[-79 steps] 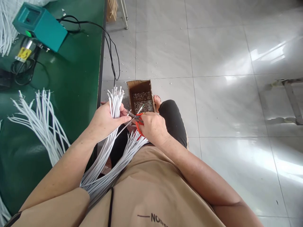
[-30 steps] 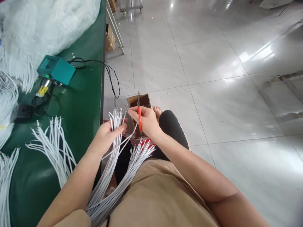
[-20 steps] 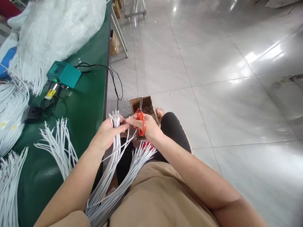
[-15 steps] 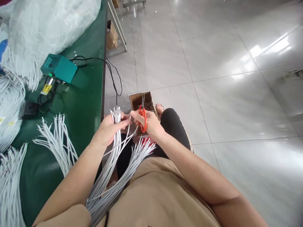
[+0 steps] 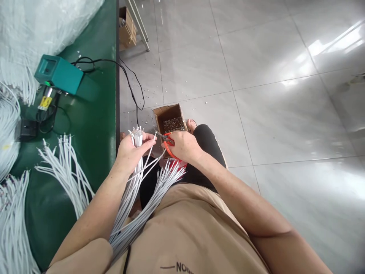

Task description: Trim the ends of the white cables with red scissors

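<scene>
step: trimming wire tip | left hand (image 5: pixel 129 152) grips white wire bundle (image 5: pixel 136 171), one end singled out | right hand (image 5: pixel 184 145) grips orange scissors (image 5: pixel 168 146), centre frame, over scrap box (image 5: pixel 170 118) | next: likely needs blades square on the tip

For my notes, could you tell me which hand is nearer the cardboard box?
Right. The right hand with the scissors sits just below the cardboard box; the left hand holds the white wires further left.

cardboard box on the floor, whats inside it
The cardboard box holds a layer of small greyish bits. Its near end is hidden behind the right hand and scissors.
</scene>
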Tool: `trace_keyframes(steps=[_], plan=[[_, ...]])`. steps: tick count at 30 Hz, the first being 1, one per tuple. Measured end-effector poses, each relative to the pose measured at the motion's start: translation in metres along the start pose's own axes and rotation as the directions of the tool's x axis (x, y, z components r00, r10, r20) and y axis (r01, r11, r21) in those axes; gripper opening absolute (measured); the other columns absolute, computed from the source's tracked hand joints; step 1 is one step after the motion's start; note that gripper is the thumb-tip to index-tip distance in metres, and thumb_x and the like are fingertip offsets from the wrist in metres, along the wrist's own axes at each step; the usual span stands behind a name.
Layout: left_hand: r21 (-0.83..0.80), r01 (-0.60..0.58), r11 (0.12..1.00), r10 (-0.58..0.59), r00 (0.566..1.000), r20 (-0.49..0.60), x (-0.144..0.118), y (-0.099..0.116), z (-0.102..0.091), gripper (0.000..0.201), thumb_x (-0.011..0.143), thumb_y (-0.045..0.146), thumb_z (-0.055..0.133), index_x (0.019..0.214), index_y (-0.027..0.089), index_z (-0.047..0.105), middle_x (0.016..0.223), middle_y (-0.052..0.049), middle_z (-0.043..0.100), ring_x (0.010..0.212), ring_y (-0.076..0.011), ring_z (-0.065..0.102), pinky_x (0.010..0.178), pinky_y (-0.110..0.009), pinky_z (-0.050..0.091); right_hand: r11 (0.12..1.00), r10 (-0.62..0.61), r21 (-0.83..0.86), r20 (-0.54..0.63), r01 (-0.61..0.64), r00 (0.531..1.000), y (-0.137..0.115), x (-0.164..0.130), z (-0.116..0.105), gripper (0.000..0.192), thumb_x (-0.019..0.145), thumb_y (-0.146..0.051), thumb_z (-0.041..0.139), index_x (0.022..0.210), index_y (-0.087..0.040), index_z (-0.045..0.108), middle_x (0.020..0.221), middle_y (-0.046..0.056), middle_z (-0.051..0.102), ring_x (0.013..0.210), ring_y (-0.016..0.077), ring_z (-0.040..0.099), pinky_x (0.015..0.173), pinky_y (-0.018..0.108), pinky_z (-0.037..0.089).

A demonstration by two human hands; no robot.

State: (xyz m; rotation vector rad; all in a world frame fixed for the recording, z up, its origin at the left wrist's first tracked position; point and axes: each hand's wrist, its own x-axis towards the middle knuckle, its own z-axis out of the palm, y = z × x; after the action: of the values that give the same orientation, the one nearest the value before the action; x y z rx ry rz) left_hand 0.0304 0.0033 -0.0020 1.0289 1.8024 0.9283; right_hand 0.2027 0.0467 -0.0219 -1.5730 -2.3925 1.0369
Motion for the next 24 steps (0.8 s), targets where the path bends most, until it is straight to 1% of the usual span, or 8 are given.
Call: trace_keyframes(steps=[4,9,12,14,18,21,23,24], plan=[[0.087,-0.056,0.995,0.058,0.998,-0.02,-0.001,0.0,0.001,0.023,0.066,0.032,0.078,0.082,0.016,0.071,0.08,-0.003,0.071,0.075,-0.0175,0.065,0.074,-0.029,0.051,1.0,-0.015,-0.027,0.034,0.016,0.999,0.001,0.0,-0.003,0.03,0.087,-0.043,0.052,0.083,-0.018,0.068,0.093,0.007,0.071,0.085,0.0219,0.067,0.065,0.029,0.043],[0.134,-0.085,0.987,0.09,0.995,-0.038,-0.001,-0.001,0.002,0.023,0.067,0.032,0.076,0.084,0.017,0.071,0.089,-0.005,0.073,0.081,-0.0194,0.066,0.08,-0.032,0.052,0.992,-0.043,-0.113,0.051,0.049,0.998,-0.002,-0.002,-0.007,0.031,0.09,-0.039,0.049,0.087,-0.015,0.069,0.094,0.009,0.071,0.089,0.0244,0.068,0.069,0.031,0.046],[0.17,-0.096,0.981,0.098,0.995,-0.006,0.0,-0.002,0.001,0.023,0.069,0.033,0.075,0.085,0.017,0.071,0.093,-0.005,0.073,0.085,-0.0198,0.067,0.083,-0.033,0.052,0.989,-0.031,-0.14,0.078,0.042,0.996,-0.005,-0.003,-0.009,0.029,0.09,-0.037,0.05,0.09,-0.015,0.069,0.096,0.01,0.072,0.091,0.0247,0.068,0.07,0.03,0.047],[0.175,-0.09,0.98,0.091,0.996,0.002,0.001,-0.003,0.001,0.022,0.067,0.033,0.076,0.081,0.018,0.068,0.092,-0.005,0.074,0.084,-0.02,0.068,0.083,-0.033,0.053,0.987,-0.035,-0.151,0.079,0.046,0.996,-0.006,-0.003,-0.009,0.029,0.091,-0.037,0.05,0.092,-0.015,0.069,0.098,0.01,0.071,0.093,0.0251,0.067,0.071,0.03,0.047],[0.186,-0.079,0.979,0.085,0.996,-0.022,0.002,-0.005,0.002,0.02,0.065,0.029,0.077,0.072,0.019,0.062,0.089,-0.003,0.075,0.084,-0.0202,0.069,0.082,-0.033,0.054,0.985,-0.062,-0.157,0.049,0.069,0.997,-0.005,-0.003,-0.003,0.029,0.091,-0.035,0.049,0.094,-0.014,0.069,0.1,0.011,0.071,0.093,0.0252,0.067,0.073,0.031,0.047],[0.187,-0.075,0.98,0.081,0.996,-0.025,0.0,-0.004,0.003,0.016,0.067,0.029,0.075,0.073,0.019,0.064,0.086,-0.002,0.075,0.083,-0.0201,0.07,0.082,-0.032,0.054,0.991,-0.071,-0.11,0.037,0.074,0.997,0.0,-0.002,0.004,0.029,0.091,-0.034,0.05,0.091,-0.013,0.07,0.097,0.012,0.071,0.09,0.0241,0.067,0.071,0.03,0.045],[0.23,-0.082,0.97,0.096,0.994,-0.049,-0.001,-0.002,0.002,0.015,0.067,0.03,0.075,0.074,0.018,0.067,0.083,-0.002,0.075,0.081,-0.0197,0.069,0.08,-0.031,0.053,0.998,-0.06,-0.001,0.029,0.061,0.998,0.004,0.0,0.007,0.028,0.088,-0.037,0.055,0.084,-0.013,0.07,0.091,0.01,0.07,0.083,0.0214,0.065,0.067,0.029,0.043],[0.265,-0.089,0.96,0.108,0.992,-0.058,-0.001,-0.001,0.002,0.015,0.068,0.031,0.075,0.075,0.019,0.069,0.083,-0.002,0.075,0.08,-0.0194,0.069,0.079,-0.03,0.052,0.995,-0.045,0.092,0.013,0.044,0.999,0.005,0.0,0.008,0.027,0.086,-0.037,0.057,0.081,-0.014,0.069,0.087,0.008,0.07,0.079,0.0192,0.064,0.065,0.027,0.043]])
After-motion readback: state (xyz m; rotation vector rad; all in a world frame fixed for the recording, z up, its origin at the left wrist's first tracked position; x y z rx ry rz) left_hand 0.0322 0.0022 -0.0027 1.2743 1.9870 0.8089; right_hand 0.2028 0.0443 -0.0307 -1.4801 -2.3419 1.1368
